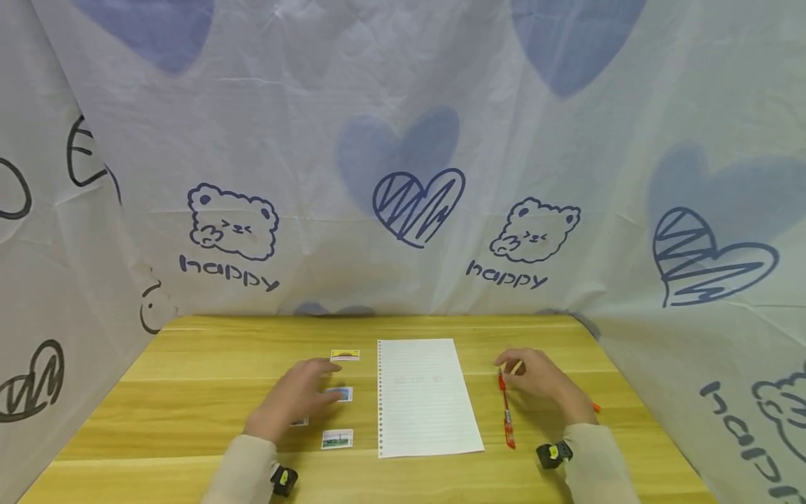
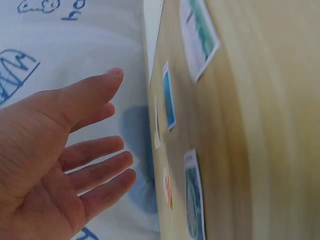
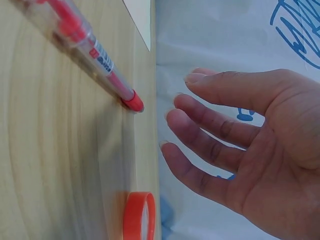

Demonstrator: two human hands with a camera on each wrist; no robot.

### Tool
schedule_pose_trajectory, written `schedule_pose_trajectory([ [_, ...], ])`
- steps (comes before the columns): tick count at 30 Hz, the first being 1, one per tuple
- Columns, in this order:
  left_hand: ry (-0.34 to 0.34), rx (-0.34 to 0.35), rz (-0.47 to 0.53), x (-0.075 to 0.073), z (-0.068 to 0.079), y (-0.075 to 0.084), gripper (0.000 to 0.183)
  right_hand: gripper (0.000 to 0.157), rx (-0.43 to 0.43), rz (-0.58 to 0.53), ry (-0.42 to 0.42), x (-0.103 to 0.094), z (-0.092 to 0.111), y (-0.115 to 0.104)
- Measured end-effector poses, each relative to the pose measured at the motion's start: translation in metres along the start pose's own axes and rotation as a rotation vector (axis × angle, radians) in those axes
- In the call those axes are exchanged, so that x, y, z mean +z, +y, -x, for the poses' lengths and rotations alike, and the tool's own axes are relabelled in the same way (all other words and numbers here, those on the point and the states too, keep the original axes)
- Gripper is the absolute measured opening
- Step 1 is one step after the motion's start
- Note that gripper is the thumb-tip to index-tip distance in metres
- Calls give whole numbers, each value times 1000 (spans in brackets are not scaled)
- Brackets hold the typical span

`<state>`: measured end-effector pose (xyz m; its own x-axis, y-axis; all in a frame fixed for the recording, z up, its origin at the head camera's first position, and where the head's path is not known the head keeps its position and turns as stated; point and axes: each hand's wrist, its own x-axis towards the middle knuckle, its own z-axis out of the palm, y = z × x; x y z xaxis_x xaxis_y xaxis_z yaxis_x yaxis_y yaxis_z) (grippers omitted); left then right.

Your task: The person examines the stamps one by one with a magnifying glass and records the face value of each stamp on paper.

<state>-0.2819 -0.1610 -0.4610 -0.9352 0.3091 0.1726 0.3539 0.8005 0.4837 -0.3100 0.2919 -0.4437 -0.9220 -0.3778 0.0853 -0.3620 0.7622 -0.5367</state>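
Observation:
My left hand (image 1: 294,395) hovers over several small picture stamps on the left of the table, fingers spread and holding nothing. Among these are a yellow stamp (image 1: 345,355), a blue stamp (image 1: 343,394) and a green one (image 1: 336,439); the hand partly covers others. In the left wrist view the fingers are apart from the stamps. A red pen (image 1: 508,428) with a clear barrel lies right of the paper. Over its far end is my right hand (image 1: 540,374), fingers loosely bent, with a gap to the pen in the right wrist view.
A lined sheet of paper (image 1: 425,420) with punched holes and faint red writing lies between the hands. An orange ring-shaped object (image 3: 132,217) sits on the wooden table (image 1: 208,371), partly behind the right wrist. Printed white cloth (image 1: 403,280) hangs at the back and sides.

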Motion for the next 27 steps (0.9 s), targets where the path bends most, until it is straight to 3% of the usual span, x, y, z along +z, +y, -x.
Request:
schedule_pose_trajectory([
  [14,22,-47,16,-18,10,-31,45,20,13,19,78,-1,8,9],
  [20,15,-45,31,-20,9,-33,43,19,77,56,114,-5,14,19],
  [27,11,-49,36,-18,6,-34,43,22,87,112,152,-17,22,34],
])
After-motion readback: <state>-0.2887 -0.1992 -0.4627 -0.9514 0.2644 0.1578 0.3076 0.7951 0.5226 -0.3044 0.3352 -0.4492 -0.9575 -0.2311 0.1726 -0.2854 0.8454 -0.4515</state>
